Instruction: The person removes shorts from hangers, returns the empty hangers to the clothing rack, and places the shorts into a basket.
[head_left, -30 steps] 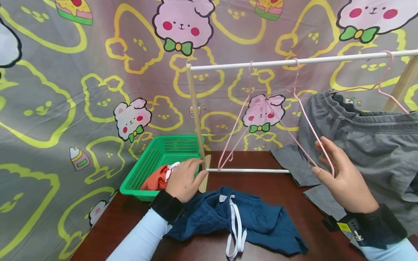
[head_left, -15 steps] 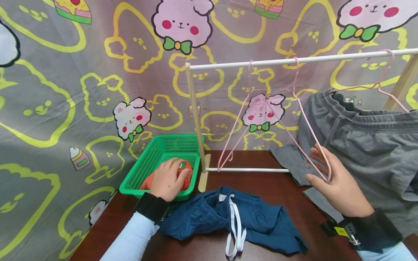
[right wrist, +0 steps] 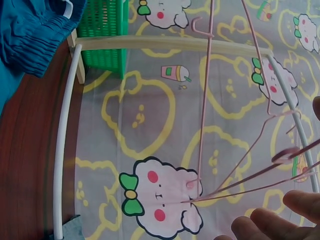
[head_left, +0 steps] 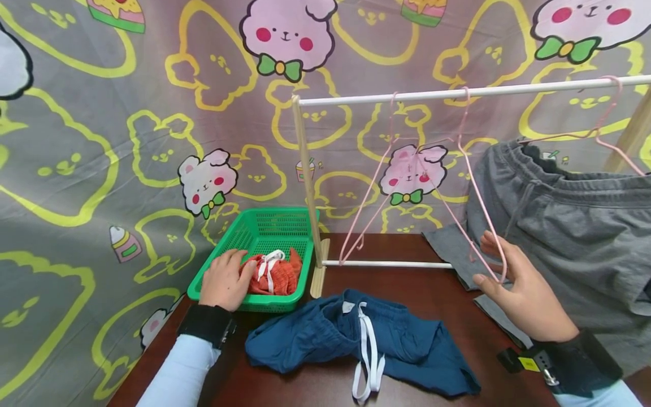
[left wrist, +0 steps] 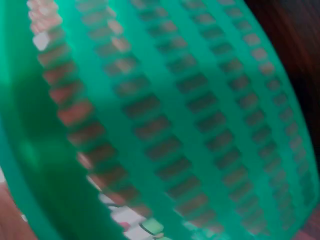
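At the left side of the green basket (head_left: 274,305), my left hand (head_left: 224,282) rests over the rim with relaxed fingers, next to a bunched orange-red garment (head_left: 280,278) with white drawstring. The left wrist view is filled mostly by the basket's slotted wall (left wrist: 165,115). My right hand (head_left: 534,299) is at the lower corner of a pink hanger (head_left: 473,172) hooked on the rack; thumb and fingers stand apart on either side of the wire. The right wrist view shows loosely bent fingers (right wrist: 280,225) near the hanger wires. Navy shorts (head_left: 315,339) with white drawstring lie on the table between my hands.
The rack's white top rail (head_left: 534,89) also carries another pink hanger (head_left: 366,199), and one holding grey shorts (head_left: 585,226) at the right. A wooden post (head_left: 307,164) stands beside the basket. Behind everything hangs a patterned curtain (head_left: 152,113).
My left hand has moved left from beside the rack post, across the orange-red garment, to the basket's left rim. The hanger's lower corner at my right hand has shifted slightly left.
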Available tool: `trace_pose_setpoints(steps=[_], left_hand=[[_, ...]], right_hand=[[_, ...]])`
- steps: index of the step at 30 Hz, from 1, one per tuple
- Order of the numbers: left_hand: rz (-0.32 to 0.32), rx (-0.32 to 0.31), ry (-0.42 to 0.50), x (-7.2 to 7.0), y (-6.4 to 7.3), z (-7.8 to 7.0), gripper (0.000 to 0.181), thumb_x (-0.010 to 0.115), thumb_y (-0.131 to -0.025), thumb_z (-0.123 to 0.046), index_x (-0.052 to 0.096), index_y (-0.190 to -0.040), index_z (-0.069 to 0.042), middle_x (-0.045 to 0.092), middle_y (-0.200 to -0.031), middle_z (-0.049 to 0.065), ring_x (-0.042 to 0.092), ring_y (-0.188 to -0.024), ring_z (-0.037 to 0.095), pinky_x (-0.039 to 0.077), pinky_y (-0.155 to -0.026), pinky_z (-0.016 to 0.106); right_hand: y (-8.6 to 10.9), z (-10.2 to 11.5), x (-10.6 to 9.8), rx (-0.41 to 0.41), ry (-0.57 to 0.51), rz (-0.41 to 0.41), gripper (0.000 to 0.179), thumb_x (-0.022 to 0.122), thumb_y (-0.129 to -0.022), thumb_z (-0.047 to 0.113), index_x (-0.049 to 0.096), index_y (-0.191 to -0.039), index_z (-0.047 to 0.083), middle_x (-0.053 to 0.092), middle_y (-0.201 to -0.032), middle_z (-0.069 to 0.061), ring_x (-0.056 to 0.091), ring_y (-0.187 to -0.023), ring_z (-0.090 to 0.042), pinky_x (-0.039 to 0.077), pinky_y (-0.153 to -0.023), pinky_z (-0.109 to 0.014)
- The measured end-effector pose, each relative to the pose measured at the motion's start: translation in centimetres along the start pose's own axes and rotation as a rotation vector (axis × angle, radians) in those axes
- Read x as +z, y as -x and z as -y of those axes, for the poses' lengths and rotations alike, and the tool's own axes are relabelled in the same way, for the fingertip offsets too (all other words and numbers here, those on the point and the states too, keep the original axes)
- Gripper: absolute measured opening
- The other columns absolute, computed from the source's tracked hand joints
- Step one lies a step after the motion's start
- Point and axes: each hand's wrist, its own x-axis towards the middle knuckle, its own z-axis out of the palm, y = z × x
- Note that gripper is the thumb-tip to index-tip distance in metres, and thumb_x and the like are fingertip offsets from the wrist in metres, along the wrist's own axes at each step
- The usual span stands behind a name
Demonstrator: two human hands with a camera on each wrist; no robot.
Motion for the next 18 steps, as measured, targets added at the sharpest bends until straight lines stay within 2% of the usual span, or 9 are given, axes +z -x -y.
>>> trace_pose_setpoints(steps=[2,5,7,9,14,18], left_hand=[[0.011,-0.027,-0.015,-0.1,-0.1,0.9,0.056,0.043,-0.107,-0.043,0.054,-0.141,0.001,0.046,-0.146,0.027,0.040,-0.133,0.050,0.032,-0.104,0.069],[0.036,-0.078,-0.044,-0.2,-0.3,2.2,0.060,0.042,-0.107,-0.045,0.051,-0.143,0.003,0.043,-0.147,0.029,0.037,-0.134,0.051,0.029,-0.106,0.069],[0.059,-0.116,-0.066,-0.2,-0.4,2.9,0.061,0.042,-0.107,-0.045,0.050,-0.143,0.003,0.041,-0.148,0.031,0.035,-0.134,0.052,0.028,-0.106,0.070],[0.079,-0.150,-0.083,-0.2,-0.4,3.7,0.062,0.042,-0.107,-0.045,0.049,-0.143,0.004,0.039,-0.149,0.032,0.034,-0.135,0.053,0.026,-0.107,0.070],[0.126,-0.197,-0.090,-0.1,-0.6,4.8,0.065,0.042,-0.106,-0.047,0.046,-0.145,0.006,0.034,-0.151,0.035,0.031,-0.137,0.053,0.024,-0.109,0.070],[0.154,-0.201,-0.097,0.1,-0.8,5.0,0.071,0.040,-0.105,-0.052,0.045,-0.146,0.005,0.030,-0.153,0.036,0.027,-0.140,0.053,0.023,-0.110,0.070]], right_hand=[[0.0,-0.1,0.1,-0.002,-0.006,-0.005,0.078,0.069,-0.097,0.017,0.024,-0.161,0.014,0.036,-0.152,-0.023,0.041,-0.135,-0.032,0.032,-0.087,-0.004],[0.0,-0.1,0.3,-0.001,-0.013,0.008,0.077,0.069,-0.098,0.017,0.024,-0.161,0.013,0.037,-0.152,-0.023,0.041,-0.137,-0.026,0.031,-0.090,-0.001],[0.1,-0.1,0.4,0.009,-0.010,0.017,0.076,0.068,-0.099,0.017,0.024,-0.161,0.014,0.038,-0.149,-0.023,0.044,-0.135,-0.029,0.032,-0.089,-0.001],[0.2,-0.1,0.4,0.016,-0.011,0.028,0.075,0.066,-0.099,0.017,0.024,-0.161,0.013,0.039,-0.147,-0.025,0.046,-0.130,-0.041,0.033,-0.088,-0.001],[0.3,-0.2,0.8,0.024,-0.010,0.028,0.072,0.066,-0.099,0.015,0.026,-0.159,0.008,0.040,-0.141,-0.024,0.044,-0.125,-0.040,0.032,-0.088,-0.001],[0.3,-0.4,1.2,0.037,0.007,0.032,0.070,0.067,-0.099,0.016,0.029,-0.157,0.004,0.041,-0.139,-0.023,0.044,-0.123,-0.039,0.037,-0.086,-0.002]])
